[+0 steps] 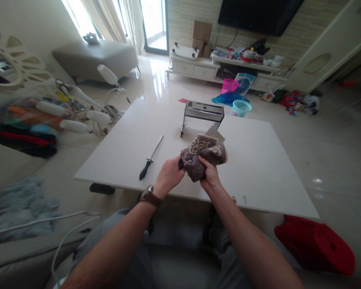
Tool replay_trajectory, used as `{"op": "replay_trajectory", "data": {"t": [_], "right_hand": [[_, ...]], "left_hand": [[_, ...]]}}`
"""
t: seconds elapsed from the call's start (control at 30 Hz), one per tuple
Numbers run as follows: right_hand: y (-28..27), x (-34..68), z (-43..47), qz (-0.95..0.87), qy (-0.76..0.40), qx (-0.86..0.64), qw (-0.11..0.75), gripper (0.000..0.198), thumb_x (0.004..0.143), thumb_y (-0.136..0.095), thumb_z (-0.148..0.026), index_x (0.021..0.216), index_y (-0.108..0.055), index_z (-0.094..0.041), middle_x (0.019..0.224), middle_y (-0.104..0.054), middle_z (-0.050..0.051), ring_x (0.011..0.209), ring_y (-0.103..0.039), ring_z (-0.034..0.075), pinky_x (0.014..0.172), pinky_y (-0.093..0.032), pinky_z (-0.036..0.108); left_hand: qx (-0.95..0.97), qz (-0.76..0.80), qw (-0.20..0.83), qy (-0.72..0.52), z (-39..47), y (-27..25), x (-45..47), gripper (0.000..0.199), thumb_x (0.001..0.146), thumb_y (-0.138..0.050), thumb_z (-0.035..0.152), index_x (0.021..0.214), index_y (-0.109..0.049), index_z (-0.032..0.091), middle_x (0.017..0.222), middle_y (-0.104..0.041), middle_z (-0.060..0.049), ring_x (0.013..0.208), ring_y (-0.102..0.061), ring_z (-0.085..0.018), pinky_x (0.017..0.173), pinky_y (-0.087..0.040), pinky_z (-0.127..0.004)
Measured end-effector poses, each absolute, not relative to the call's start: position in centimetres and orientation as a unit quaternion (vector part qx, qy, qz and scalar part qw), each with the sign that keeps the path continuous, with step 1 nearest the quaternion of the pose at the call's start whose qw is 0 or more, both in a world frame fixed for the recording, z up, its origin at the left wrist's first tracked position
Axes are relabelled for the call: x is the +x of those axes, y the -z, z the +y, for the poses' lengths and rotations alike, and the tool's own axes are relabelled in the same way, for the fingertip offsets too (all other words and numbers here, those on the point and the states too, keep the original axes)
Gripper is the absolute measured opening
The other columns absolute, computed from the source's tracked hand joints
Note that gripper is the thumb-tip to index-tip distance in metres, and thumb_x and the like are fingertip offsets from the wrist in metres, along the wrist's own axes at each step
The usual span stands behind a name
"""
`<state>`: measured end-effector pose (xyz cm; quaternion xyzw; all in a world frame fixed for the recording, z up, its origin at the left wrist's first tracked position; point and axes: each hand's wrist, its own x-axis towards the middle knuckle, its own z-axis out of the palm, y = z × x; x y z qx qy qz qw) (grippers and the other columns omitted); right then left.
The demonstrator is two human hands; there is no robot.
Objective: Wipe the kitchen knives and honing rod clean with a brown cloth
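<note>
My left hand (171, 172), with a watch on its wrist, is closed round the black handle of a kitchen knife (217, 135). The knife's broad grey blade sticks out beyond a brown patterned cloth (195, 166), which covers the rest of it. My right hand (209, 172) grips the folded cloth around the blade, thumb on top. Left of my hands, a sharpening steel (150, 160) with a black handle lies on the white table (258, 168). Just beyond the cloth stands a grey slotted knife holder (203, 108).
A small clear item (244, 199) lies by the table's near edge. A red bag-like object (315, 245) is at the lower right. Past the far edge are a light-blue basket (241, 107) and a pink basket (230, 85). A lamp-like fixture (78, 124) stands at the left.
</note>
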<state>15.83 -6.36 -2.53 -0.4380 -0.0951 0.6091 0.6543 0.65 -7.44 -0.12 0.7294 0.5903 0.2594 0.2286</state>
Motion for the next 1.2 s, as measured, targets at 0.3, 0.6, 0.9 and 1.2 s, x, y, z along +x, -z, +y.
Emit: {"op": "replay_trajectory", "data": {"t": [0.3, 0.6, 0.9, 1.2], "right_hand": [[1.6, 19.3, -4.4, -0.057, -0.605, -0.436, 0.664, 0.025, 0.069, -0.077, -0.009, 0.094, -0.074, -0.012, 0.088, -0.081, 0.006, 0.081, -0.077, 0.021, 0.089, -0.064, 0.039], [0.9, 24.9, -3.0, -0.081, -0.531, -0.43, 0.726, 0.024, 0.077, -0.074, -0.015, 0.1, -0.073, -0.014, 0.093, -0.08, 0.004, 0.082, -0.077, 0.017, 0.086, -0.064, 0.034], [2.5, 17.8, -5.4, -0.08, -0.606, -0.427, 0.666, 0.039, 0.068, -0.082, -0.017, 0.106, -0.071, -0.015, 0.1, -0.08, 0.004, 0.087, -0.076, 0.018, 0.091, -0.062, 0.035], [3.2, 14.5, -6.7, -0.09, -0.584, -0.483, 0.646, 0.042, 0.051, -0.088, -0.008, 0.091, -0.075, -0.013, 0.092, -0.081, 0.006, 0.081, -0.076, 0.022, 0.078, -0.065, 0.036]], "left_hand": [[0.745, 0.573, 0.245, -0.238, -7.3, 0.0, -0.1, 0.014, 0.08, -0.055, 0.015, 0.067, -0.055, 0.02, 0.064, -0.063, -0.003, 0.06, -0.054, -0.015, 0.059, -0.028, -0.03], [0.775, 0.562, 0.219, -0.187, -7.4, -0.7, -0.5, 0.011, 0.079, -0.054, 0.016, 0.07, -0.058, 0.021, 0.069, -0.064, -0.006, 0.068, -0.059, -0.019, 0.061, -0.028, -0.032], [0.745, 0.6, 0.214, -0.197, -7.1, -0.1, 0.3, 0.012, 0.087, -0.055, 0.019, 0.08, -0.065, 0.02, 0.077, -0.071, -0.009, 0.075, -0.066, -0.021, 0.063, -0.032, -0.031], [0.704, 0.617, 0.243, -0.252, -6.6, 0.3, -0.2, 0.022, 0.086, -0.062, 0.017, 0.107, -0.066, 0.021, 0.086, -0.074, -0.007, 0.082, -0.068, -0.022, 0.066, -0.037, -0.028]]}}
